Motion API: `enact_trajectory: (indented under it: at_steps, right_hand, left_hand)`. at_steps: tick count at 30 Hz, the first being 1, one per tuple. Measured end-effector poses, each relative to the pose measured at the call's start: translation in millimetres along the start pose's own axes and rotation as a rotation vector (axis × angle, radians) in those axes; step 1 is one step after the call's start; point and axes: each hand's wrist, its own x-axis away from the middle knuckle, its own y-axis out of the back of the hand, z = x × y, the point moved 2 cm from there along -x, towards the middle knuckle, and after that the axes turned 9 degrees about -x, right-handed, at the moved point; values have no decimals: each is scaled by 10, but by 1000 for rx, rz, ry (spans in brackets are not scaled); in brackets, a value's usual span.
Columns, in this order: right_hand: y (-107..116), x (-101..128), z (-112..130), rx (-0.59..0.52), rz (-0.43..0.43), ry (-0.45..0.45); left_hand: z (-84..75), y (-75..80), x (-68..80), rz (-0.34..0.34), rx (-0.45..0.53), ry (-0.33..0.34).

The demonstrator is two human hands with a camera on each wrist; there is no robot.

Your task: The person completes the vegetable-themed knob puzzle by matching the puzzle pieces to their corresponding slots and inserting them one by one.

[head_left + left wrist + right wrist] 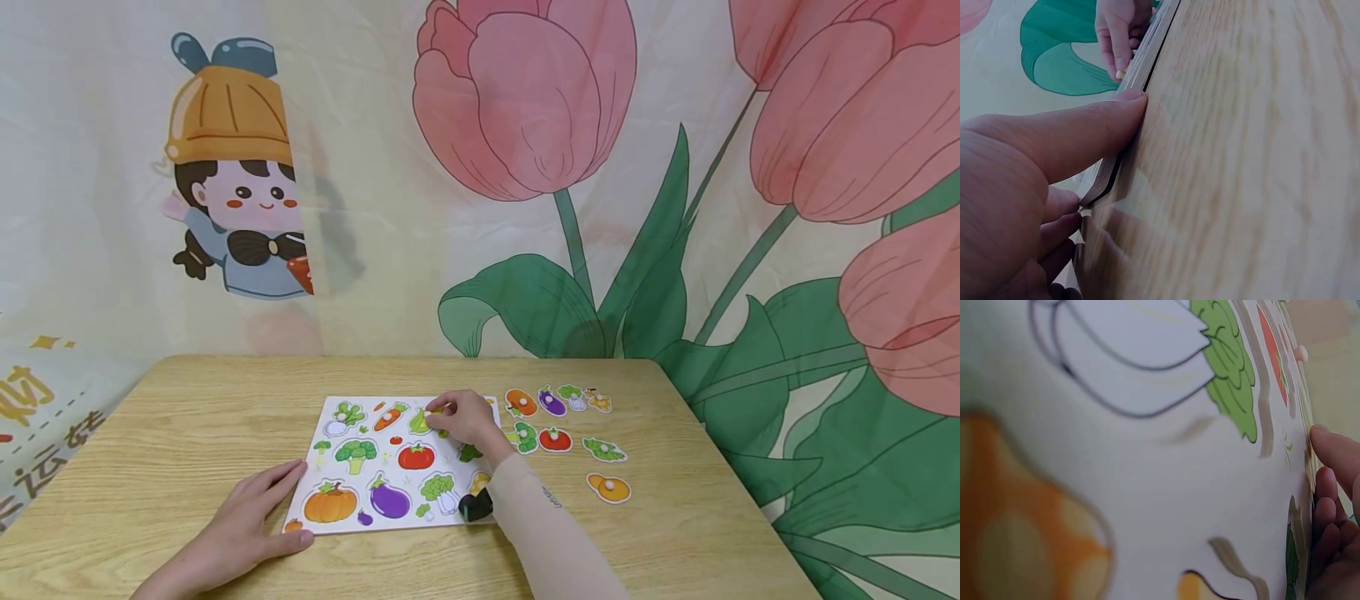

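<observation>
Table (187,433): wooden top, carrying everything in play.
Puzzle board (352,483): lying flat at the table's centre, long axis running 9 to 3 o'clock; vegetable pictures covering it.
Left hand (243,521): resting flat and relaxed, fingers straight, pressing the board's 7 o'clock corner and gripping nothing.
Right hand (465,417): reaching over the board's 1 o'clock area, fingertips pinching the knob of a green piece (420,422).
Relation: the green piece is sitting at 9 o'clock from the right palm; this hand is the nearer one.
Loose pieces (555,439): scattered at 3 o'clock of the board, near the right hand.
</observation>
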Motion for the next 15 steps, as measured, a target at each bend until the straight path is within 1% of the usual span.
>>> enact_trajectory:
  at_steps: [5,15]
  right_hand:
    - [11,31,17,-7,15,5]
    - [99,105,37,-23,74,37]
  left_hand:
    - [-3,2,1,12,0,8]
    - [-6,4,1,6,-15,5]
